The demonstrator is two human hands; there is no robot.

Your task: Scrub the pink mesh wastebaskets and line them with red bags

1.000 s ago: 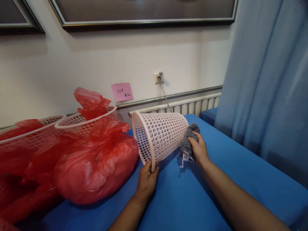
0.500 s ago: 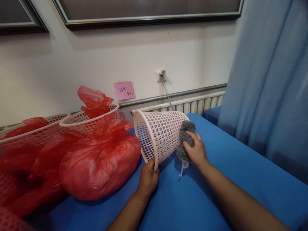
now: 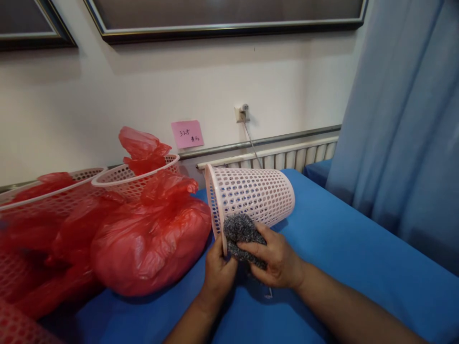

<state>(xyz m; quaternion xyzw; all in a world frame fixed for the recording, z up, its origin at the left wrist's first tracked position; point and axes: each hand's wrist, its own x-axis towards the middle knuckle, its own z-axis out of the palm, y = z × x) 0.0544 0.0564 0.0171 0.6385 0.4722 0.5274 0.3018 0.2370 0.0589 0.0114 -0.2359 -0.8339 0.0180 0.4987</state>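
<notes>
A pale pink perforated plastic wastebasket (image 3: 258, 193) lies on its side on the blue-covered surface, its mouth facing left. My left hand (image 3: 219, 270) grips the rim at the lower front, thumb outside. My right hand (image 3: 279, 260) is closed around a fuzzy grey scrubbing cloth (image 3: 244, 234), pressed on the basket's outer wall near the rim, just above my left hand. A thin white string hangs below the cloth. Part of the right fingers is hidden by the cloth.
A full red plastic bag (image 3: 154, 243) sits left of the wastebasket. Behind it stand more pink baskets (image 3: 134, 184) with red bags in them. A radiator (image 3: 297, 153), a socket (image 3: 242, 113) with a cord and a pink note (image 3: 187, 134) are at the wall. A blue curtain (image 3: 401, 119) hangs right.
My right hand has moved the grey cloth left and down, from the basket's base end to near its rim. The basket's base has swung toward me; my left hand still grips the rim.
</notes>
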